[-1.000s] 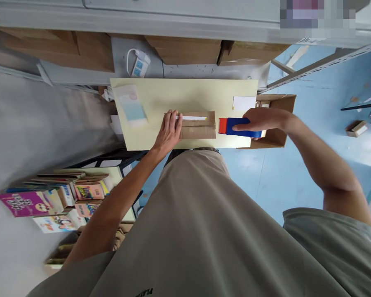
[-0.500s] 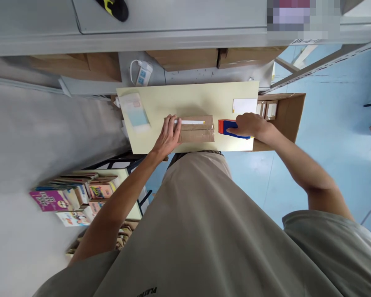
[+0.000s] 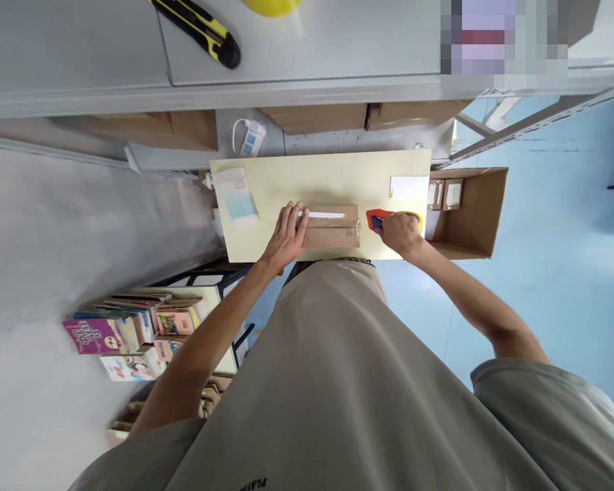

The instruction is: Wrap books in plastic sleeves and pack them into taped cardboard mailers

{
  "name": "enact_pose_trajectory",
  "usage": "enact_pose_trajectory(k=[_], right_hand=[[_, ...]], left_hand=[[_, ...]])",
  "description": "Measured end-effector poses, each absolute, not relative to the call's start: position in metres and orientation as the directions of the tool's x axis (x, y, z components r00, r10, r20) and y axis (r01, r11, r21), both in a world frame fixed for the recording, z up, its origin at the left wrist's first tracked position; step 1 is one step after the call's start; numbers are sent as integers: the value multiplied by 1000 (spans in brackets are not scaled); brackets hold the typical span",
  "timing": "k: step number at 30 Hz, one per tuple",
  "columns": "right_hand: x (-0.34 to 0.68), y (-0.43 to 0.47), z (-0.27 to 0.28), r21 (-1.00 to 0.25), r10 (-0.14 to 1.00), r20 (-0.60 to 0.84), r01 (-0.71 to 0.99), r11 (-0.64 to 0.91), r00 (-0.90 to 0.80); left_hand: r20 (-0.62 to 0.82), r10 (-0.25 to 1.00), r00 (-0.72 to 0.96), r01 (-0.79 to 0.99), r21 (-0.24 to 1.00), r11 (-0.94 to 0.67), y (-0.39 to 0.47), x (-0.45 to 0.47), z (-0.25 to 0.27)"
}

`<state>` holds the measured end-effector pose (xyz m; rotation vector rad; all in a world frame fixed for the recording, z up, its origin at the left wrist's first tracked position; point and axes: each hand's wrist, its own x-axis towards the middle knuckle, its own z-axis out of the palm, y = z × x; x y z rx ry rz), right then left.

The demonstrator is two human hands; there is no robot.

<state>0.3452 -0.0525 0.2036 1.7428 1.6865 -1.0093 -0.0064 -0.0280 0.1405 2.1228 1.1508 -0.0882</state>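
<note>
While left hand (image 3: 288, 235) rests on the carton (image 3: 332, 236) at table (image 3: 327, 174) centre, grip unclear, right hand (image 3: 402, 234) clutches tape dispenser (image 3: 375, 219) just off carton's right end. Likely taping step; next move needs carton held steady.

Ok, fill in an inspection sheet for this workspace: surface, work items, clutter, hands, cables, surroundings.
Surface: pale yellow tabletop, with things lying on it.
Work items: cardboard box on the tabletop, white strip along its top; orange-and-blue hand tool by its right end.
Clutter: white card at right; translucent sleeve at left.
Hands: left hand rests on the box's left end; right hand grips the tool.
Cables: white cable curving from a power strip beyond the tabletop.
Surroundings: open carton at right, small boxes inside; books at left; cutter on a grey surface.
</note>
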Motion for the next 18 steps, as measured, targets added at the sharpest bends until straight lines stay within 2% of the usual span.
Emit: enact_pose_trajectory(k=[2, 5, 10, 14, 18], right_hand=[[350, -55, 215, -45, 655, -754, 990, -134, 54], [358, -48, 249, -51, 732, -670, 975, -214, 126], [356, -3, 316, -124, 877, -412, 938, -323, 247], [346, 57, 346, -208, 965, -226, 961, -184, 136], [334, 123, 339, -164, 991, -127, 984, -71, 50]], left_hand=[[-349, 708, 614, 762, 497, -416, -32, -3, 144], [-242, 721, 649, 734, 447, -511, -33, 17, 155], [127, 674, 727, 553, 474, -685, 4, 97, 200], [264, 673, 691, 487, 518, -703, 57, 163, 242], [273, 753, 599, 497, 610, -616, 97, 199, 250]])
